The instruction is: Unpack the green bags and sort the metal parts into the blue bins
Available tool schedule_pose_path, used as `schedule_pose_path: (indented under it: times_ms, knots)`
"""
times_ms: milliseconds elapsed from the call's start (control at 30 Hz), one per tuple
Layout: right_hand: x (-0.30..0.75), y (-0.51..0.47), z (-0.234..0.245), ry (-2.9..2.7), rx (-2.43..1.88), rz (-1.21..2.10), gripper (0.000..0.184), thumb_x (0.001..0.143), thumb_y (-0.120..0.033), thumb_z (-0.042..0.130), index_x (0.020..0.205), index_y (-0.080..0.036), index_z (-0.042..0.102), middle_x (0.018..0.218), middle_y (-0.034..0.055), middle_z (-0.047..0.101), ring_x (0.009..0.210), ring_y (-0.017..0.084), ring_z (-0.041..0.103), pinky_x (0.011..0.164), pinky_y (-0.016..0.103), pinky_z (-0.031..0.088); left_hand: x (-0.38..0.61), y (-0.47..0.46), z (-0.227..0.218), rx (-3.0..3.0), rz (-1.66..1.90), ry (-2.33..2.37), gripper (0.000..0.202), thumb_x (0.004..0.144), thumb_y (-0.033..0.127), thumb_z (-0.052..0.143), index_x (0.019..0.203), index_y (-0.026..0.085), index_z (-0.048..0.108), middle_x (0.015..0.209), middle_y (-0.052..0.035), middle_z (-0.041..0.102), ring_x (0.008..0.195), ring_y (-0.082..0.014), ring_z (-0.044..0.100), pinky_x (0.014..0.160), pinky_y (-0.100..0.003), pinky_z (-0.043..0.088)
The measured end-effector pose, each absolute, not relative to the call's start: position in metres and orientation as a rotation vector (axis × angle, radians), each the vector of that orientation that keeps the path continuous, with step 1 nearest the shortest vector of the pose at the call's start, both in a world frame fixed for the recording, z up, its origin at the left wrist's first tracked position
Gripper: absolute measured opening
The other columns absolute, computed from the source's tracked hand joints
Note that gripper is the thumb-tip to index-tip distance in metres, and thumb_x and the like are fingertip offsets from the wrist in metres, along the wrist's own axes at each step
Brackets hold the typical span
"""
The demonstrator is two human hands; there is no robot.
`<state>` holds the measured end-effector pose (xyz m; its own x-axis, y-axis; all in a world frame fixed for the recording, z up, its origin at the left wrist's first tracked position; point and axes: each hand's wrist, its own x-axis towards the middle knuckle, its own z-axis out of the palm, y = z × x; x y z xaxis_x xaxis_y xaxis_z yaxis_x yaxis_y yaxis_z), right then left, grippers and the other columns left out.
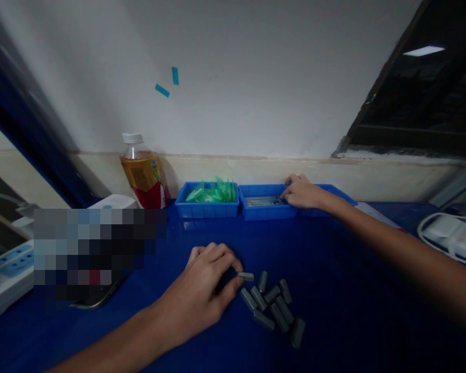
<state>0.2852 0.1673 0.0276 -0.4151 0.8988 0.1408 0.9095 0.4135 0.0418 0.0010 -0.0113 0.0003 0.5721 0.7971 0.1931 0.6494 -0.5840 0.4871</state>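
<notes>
Between the thumb and index finger of my left hand (213,280) is the end of a small grey block (247,276), just above the blue tabletop. Several similar dark grey blocks (272,295) lie loosely together to its right. Farther back, my right hand (301,191) reaches into the middle blue bin (270,212), its fingers bent down at the bin's right side. Thin silvery rod-like pieces (261,201) lie in that bin. My right fingertips are partly hidden, and whatever they pinch cannot be made out.
Left of the middle bin stands another blue bin (206,211) with green plastic pieces (213,191). A third blue bin (336,190) is partly behind my right arm. A drink bottle (143,173), a power strip (8,280) and a white charger with cable (456,235) flank the table.
</notes>
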Motion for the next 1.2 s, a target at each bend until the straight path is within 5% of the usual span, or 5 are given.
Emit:
schedule_pose_path:
  times_ms: [367, 667, 833, 1067, 1200]
  knots:
    - [0.287, 0.147, 0.042, -2.339, -1.572, -0.293, 0.029, 0.079, -0.017, 0.047, 0.093, -0.018, 0.073, 0.098, 0.0143, 0.059, 0.098, 0.029, 0.05, 0.088, 0.046, 0.039, 0.0, -0.01, 0.002, 2.362, 0.663, 1.227, 0.014, 0.091, 0.029, 0.045, 0.09, 0.022, 0.057, 0.092, -0.002, 0.061, 0.089, -0.0198, 0.054, 0.081, -0.036, 0.032]
    - [0.238, 0.006, 0.016, -2.275, -0.989, -0.11, 0.023, 0.081, -0.024, 0.058, 0.103, -0.017, 0.054, 0.093, 0.0076, 0.062, 0.088, 0.021, 0.053, 0.076, 0.037, 0.043, 0.04, -0.001, 0.022, 2.009, 0.933, 1.097, 0.02, 0.091, 0.029, 0.046, 0.086, 0.017, 0.061, 0.081, -0.0015, 0.062, 0.078, -0.0152, 0.057, 0.069, -0.025, 0.041]
    - [0.237, -0.012, -0.002, -2.226, -0.98, -0.058, 0.004, 0.086, -0.016, 0.049, 0.088, -0.019, 0.052, 0.077, 0.0036, 0.059, 0.073, 0.017, 0.051, 0.065, 0.032, 0.041, 0.055, -0.002, 0.018, 2.089, 0.913, 1.073, 0.028, 0.094, 0.031, 0.041, 0.078, 0.017, 0.059, 0.074, 0.0003, 0.06, 0.073, -0.0143, 0.056, 0.067, -0.025, 0.04]
    - [0.237, -0.015, -0.001, -2.263, -1.013, -0.124, 0.008, 0.086, -0.022, 0.051, 0.093, -0.019, 0.054, 0.084, 0.0055, 0.062, 0.074, 0.018, 0.053, 0.066, 0.035, 0.039, 0.048, -0.003, 0.01, 2.208, 0.867, 1.152, 0.039, 0.096, 0.034, 0.035, 0.064, 0.017, 0.049, 0.063, 0.0015, 0.053, 0.065, -0.0141, 0.051, 0.065, -0.027, 0.038]
    - [0.235, -0.015, -0.002, -2.233, -1.048, -0.024, 0.006, 0.087, -0.023, 0.049, 0.086, -0.019, 0.055, 0.078, 0.0043, 0.06, 0.072, 0.017, 0.05, 0.064, 0.035, 0.038, 0.045, -0.005, 0.008, 2.156, 0.908, 1.044, 0.018, 0.093, 0.028, 0.042, 0.093, 0.019, 0.057, 0.082, -0.0004, 0.061, 0.079, -0.0154, 0.055, 0.074, -0.029, 0.041]
